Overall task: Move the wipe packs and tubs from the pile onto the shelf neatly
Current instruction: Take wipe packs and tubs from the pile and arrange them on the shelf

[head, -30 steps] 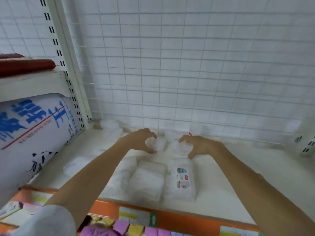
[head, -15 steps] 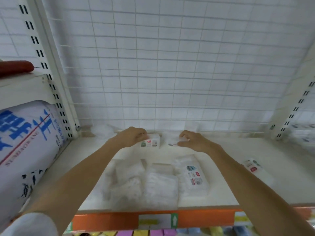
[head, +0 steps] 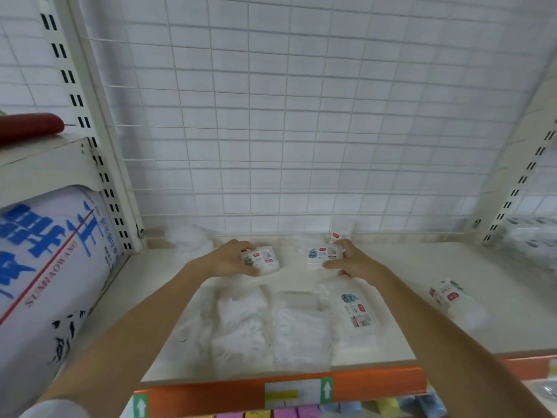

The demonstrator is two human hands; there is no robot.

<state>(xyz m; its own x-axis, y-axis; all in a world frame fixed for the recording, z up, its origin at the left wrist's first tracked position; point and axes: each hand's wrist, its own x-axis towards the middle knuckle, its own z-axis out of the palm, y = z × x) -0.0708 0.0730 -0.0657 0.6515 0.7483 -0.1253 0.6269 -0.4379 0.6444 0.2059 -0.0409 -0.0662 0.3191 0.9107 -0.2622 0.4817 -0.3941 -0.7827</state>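
Note:
My left hand (head: 230,260) grips a small white wipe tub (head: 262,260) with a red and green label, its fingers curled round it. My right hand (head: 352,262) grips a second like tub (head: 322,255) just to the right of the first. Both tubs are held low over the cream shelf (head: 401,267), near its back. In front of my hands lie several soft white wipe packs (head: 244,324) side by side; the rightmost pack (head: 355,315) shows its printed label. Another labelled pack (head: 452,300) lies alone at the right. One more tub (head: 339,232) stands against the wire back.
A white wire grid (head: 286,131) closes the shelf's back. Slotted uprights (head: 90,146) stand at left and right. A big white roll with blue print (head: 45,267) fills the neighbouring bay at left. An orange price strip (head: 361,387) runs along the front edge.
Both hands closed on tubs at the back and drew them slightly forward and up; the labels now face me. The camera tilted up and shifted right.

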